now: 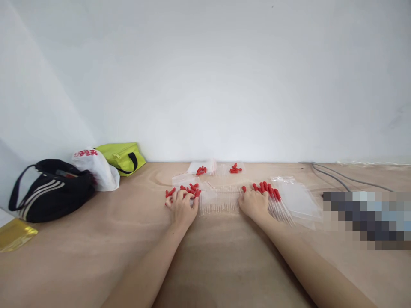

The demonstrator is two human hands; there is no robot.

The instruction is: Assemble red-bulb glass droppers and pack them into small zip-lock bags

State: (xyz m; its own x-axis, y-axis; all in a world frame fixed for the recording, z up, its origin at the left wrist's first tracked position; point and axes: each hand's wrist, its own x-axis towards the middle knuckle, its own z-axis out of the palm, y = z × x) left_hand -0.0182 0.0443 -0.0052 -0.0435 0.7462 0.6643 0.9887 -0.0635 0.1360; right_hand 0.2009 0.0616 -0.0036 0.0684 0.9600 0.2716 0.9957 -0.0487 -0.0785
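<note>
Both hands are down on the wooden table [205,261], arms reaching in from the near side, and here's the left hand [181,208] right over a heap of red caps [194,187], fingers bent and slightly parted, the thumb close beside a cap at the heap's right edge; whether anything is pinched there, I can't tell from where I stand. Across to the right hand [254,203], and its fingers are curled in together, with a single red cap [244,188] poking out just beyond them on the far side; the grip itself is hidden, so no call on whether they're clamped on it. Between the two hands lies the main spread: clear tubes [221,208] side by side in a wide row, thin tips toward the near edge. Just right of the right hand, a fan of capped tubes [270,191], red ends far, pale stems slanting near and right, and right beside them some flat clear bags [303,201]. Farther back, toward the wall [224,85], two small clusters of caps, one left [201,171], one right [236,170]. Over on the left, a black bag [61,192], a white bag [99,173] and a green bag [122,156] stand in a line, a gold packet [16,234] nearer, while grey cables [332,172] trail far right.
</note>
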